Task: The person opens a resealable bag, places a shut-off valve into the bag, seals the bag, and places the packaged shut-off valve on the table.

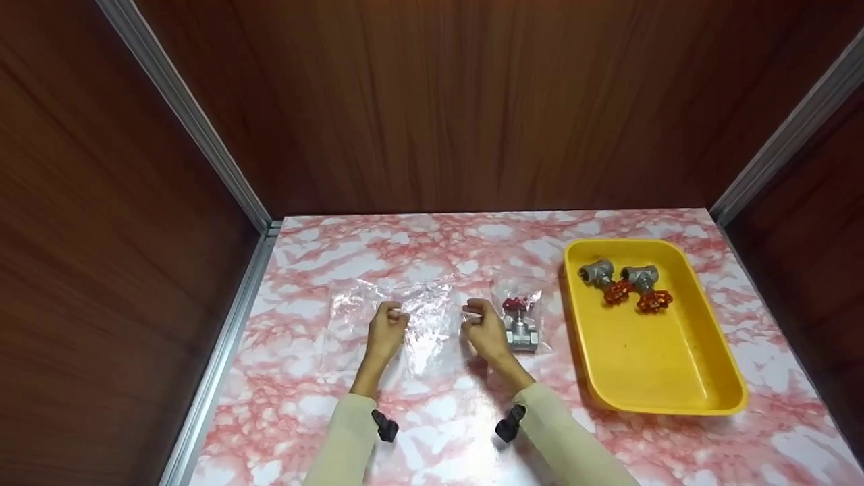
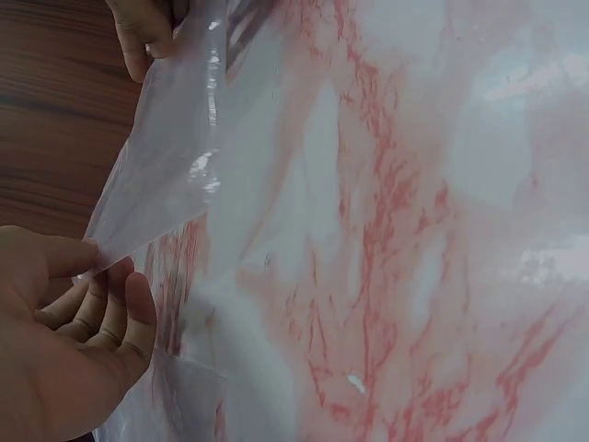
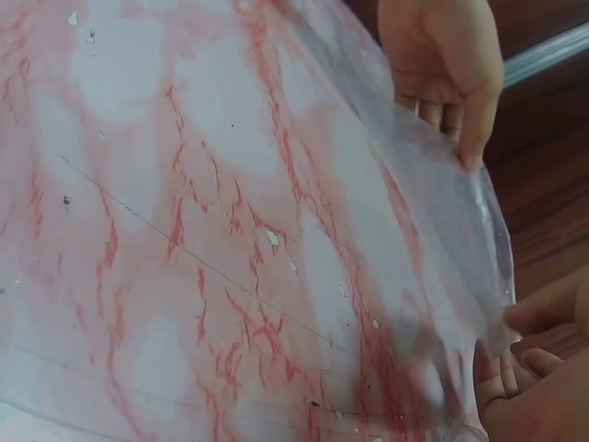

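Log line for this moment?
left hand: pinches clear bag | right hand: pinches same bag | bagged valve: beside right hand | yellow tray: two red-handled valves

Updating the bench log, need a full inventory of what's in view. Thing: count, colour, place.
Held bag: 1, clear, between both hands
Other plastic: count unclear, clear, on table by the left hand
Bagged valve: 1, grey with red wheel, right of the hands
Valve bag: 1, clear, around that valve
Tray: 1, yellow, right side of table
Loose valves: 2, grey with red wheels, far end of tray
Table: 1, red-and-white, under everything
Walls: 3, brown, left, back, right
Metal strips: several, grey, wall corners and table's left edge
Wrist cameras: 2, black, at cuffs
Sleeves: 2, cream, forearms
Left grip: 1, bare, pinching held bag
Right grip: 1, bare, same
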Demonstrator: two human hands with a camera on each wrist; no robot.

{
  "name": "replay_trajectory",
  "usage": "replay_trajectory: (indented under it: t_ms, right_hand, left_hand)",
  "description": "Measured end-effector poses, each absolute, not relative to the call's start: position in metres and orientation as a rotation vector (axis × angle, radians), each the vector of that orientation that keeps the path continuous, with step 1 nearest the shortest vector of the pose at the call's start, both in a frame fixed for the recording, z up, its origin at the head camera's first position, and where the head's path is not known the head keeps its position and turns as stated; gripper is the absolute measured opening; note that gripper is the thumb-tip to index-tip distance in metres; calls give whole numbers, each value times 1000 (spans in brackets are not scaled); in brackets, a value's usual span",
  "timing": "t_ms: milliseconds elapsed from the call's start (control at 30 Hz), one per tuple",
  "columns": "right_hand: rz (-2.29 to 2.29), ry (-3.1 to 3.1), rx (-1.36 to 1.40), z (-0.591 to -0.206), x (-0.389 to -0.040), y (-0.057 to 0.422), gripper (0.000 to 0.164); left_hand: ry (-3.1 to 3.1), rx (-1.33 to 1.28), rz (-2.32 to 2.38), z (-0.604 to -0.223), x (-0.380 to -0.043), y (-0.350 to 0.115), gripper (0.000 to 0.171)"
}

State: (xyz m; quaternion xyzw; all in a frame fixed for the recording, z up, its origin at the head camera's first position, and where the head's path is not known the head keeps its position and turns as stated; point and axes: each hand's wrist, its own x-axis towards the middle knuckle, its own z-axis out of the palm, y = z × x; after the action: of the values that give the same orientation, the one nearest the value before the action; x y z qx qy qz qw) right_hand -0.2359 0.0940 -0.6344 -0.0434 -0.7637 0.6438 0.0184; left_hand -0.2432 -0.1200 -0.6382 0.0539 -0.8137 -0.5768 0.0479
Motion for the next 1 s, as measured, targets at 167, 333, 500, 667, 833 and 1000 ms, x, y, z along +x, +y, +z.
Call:
replay_trajectory:
  t_ms: [167, 333, 500, 667, 833, 1000]
  right_hand:
    - [1991, -2366, -149, -633, -236, 94, 42]
    - [1954, -2360, -127, -631, -237, 96, 37]
    - [1983, -2307, -100, -626, -235, 98, 37]
    - [2042, -2266, -69, -625, -232, 102, 41]
    - [1972, -2285, -24, -622, -232, 110, 37]
    - [2000, -2256, -9, -616, -232, 117, 34]
  left_hand:
    - [-2411, 110, -1855, -638, -242, -119, 32]
    - [-2344, 59, -1928, -636, -243, -118, 30]
    - [-2320, 46, -2020, -633, -241, -117, 31]
    - [-2330, 79, -2058, -632, -240, -116, 33]
    - [-2331, -8, -2024, -629, -241, -113, 29]
    - [-2285, -46, -2010, -620, -243, -107, 18]
